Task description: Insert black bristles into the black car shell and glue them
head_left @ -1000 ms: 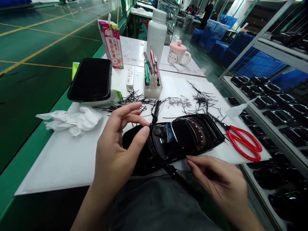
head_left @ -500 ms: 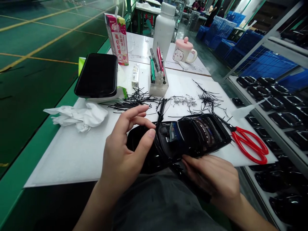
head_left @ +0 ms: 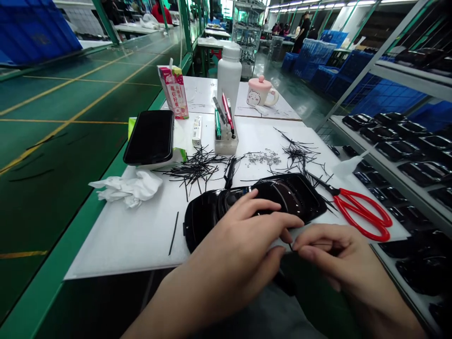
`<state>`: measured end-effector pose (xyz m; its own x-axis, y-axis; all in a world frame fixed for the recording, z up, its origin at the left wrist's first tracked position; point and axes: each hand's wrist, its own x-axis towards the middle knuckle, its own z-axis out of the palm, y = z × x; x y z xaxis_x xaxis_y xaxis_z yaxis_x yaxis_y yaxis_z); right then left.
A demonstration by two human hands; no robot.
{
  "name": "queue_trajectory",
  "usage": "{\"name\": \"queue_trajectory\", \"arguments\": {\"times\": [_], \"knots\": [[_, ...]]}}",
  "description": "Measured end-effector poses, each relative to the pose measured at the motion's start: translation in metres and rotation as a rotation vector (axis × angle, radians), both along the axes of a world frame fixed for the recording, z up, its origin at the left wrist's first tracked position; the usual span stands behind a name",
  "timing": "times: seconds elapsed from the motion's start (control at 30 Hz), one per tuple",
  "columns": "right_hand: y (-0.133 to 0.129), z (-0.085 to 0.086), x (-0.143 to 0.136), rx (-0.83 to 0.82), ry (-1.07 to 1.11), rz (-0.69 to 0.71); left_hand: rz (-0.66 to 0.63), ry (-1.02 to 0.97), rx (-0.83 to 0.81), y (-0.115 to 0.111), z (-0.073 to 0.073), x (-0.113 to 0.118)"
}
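Clock directions taken from the car body, 12 being the far end of the bench.

Black model car body [head_left: 271, 188]: on the white work sheet [head_left: 123, 240] at bench centre, near the front edge, long axis roughly 9 to 3 o'clock. A slim black part [head_left: 230, 173] juts from its far side at 11.

Left hand [head_left: 243, 240]: laid across the near side and roof of the car, fingers reaching toward 2 o'clock, slightly bent. Whether it grips the car or merely rests on it: cannot tell.

Right hand [head_left: 342, 254]: at 4 o'clock, just beside the left fingertips; thumb and fingers pinched on a thin black strip [head_left: 291, 246], of which only a short end shows clearly.

Surroundings: scissors [head_left: 337, 192] at 3, red handles outward, blades near the car. Heaps of black strips at 10 to 11 [head_left: 197, 165] and at 1 [head_left: 296, 153]; small clear bits [head_left: 264, 157] between them. Tool holder [head_left: 226, 147] at 11, crumpled tissue [head_left: 130, 186] at 9 to 10, single loose strip [head_left: 174, 233] at 8.
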<state>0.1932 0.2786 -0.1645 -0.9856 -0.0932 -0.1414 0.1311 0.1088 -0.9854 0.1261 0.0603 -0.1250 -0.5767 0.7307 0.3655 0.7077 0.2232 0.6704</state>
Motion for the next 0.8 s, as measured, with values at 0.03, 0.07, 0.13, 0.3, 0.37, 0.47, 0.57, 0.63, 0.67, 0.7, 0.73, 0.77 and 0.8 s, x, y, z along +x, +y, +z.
{"name": "queue_trajectory", "arguments": {"times": [0.03, 0.07, 0.13, 0.3, 0.37, 0.47, 0.57, 0.63, 0.67, 0.7, 0.73, 0.77, 0.8], "knots": [[0.002, 0.001, -0.001, -0.059, -0.064, -0.026, -0.034, -0.028, -0.005, 0.004, 0.003, -0.001], [0.003, 0.002, -0.001, -0.099, -0.113, -0.057, -0.056, -0.056, -0.004, 0.007, 0.005, -0.002], [0.003, 0.006, -0.002, -0.151, -0.174, -0.103, -0.072, -0.088, 0.002, 0.011, 0.007, -0.005], [-0.002, 0.018, -0.003, -0.185, -0.213, -0.224, -0.064, -0.090, -0.005, 0.019, 0.008, -0.012], [-0.002, 0.018, -0.003, -0.181, -0.219, -0.237, -0.057, -0.109, -0.010, 0.022, 0.007, -0.013], [-0.001, 0.014, -0.003, -0.186, -0.224, -0.188, -0.045, -0.128, -0.031, 0.025, 0.007, -0.013], [0.008, 0.009, -0.003, -0.141, -0.139, -0.092, -0.023, -0.128, -0.047, 0.027, 0.007, -0.012], [0.024, 0.009, -0.004, 0.047, 0.066, -0.143, 0.012, -0.125, -0.023, 0.028, 0.006, -0.011], [0.036, 0.008, -0.004, 0.206, 0.197, -0.215, 0.038, -0.120, -0.003, 0.029, 0.005, -0.011], [0.051, 0.008, -0.005, 0.400, 0.320, -0.302, 0.069, -0.112, 0.015, 0.029, 0.004, -0.011], [0.068, 0.006, -0.005, 0.606, 0.420, -0.379, 0.098, -0.100, 0.033, 0.030, 0.003, -0.010], [0.086, 0.003, -0.006, 0.805, 0.463, -0.425, 0.122, -0.087, 0.044, 0.030, 0.002, -0.010], [0.104, -0.002, -0.007, 0.979, 0.458, -0.437, 0.143, -0.073, 0.052, 0.029, 0.000, -0.009]]}}
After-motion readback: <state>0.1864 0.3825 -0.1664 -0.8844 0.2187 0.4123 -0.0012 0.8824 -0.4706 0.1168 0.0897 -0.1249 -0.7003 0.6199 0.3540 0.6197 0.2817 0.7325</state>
